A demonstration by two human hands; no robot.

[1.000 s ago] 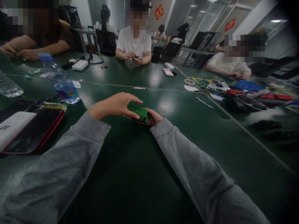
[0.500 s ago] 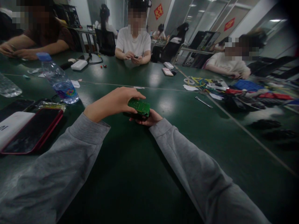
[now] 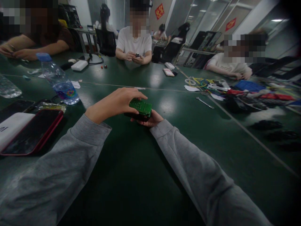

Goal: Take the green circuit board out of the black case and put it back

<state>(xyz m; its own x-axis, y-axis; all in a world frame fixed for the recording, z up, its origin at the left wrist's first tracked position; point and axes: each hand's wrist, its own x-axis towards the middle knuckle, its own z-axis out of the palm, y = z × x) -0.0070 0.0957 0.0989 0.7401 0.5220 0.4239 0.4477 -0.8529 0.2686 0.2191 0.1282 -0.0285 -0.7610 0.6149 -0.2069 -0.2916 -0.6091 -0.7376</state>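
Note:
A green circuit board [image 3: 142, 106] faces up in front of me, lying over a dark casing [image 3: 138, 117]. My left hand [image 3: 117, 102] grips the board from the left, thumb along its near edge and fingers at its far edge. From the right, my right hand [image 3: 154, 119] is closed round the dark casing underneath, with most of its fingers hidden. Both are held over the dark green table [image 3: 131, 163]. Whether the board is seated in the casing I cannot tell.
On the left are a water bottle [image 3: 61, 80], a red-edged phone [image 3: 35, 130] and a white power bank [image 3: 14, 125]. A wrench [image 3: 204, 103] and a tangle of cables [image 3: 207, 83] lie to the right. A person in white [image 3: 134, 44] sits opposite.
The circuit board has shifted very slightly to the right in my fingers. Both hands keep nearly the same place and hold.

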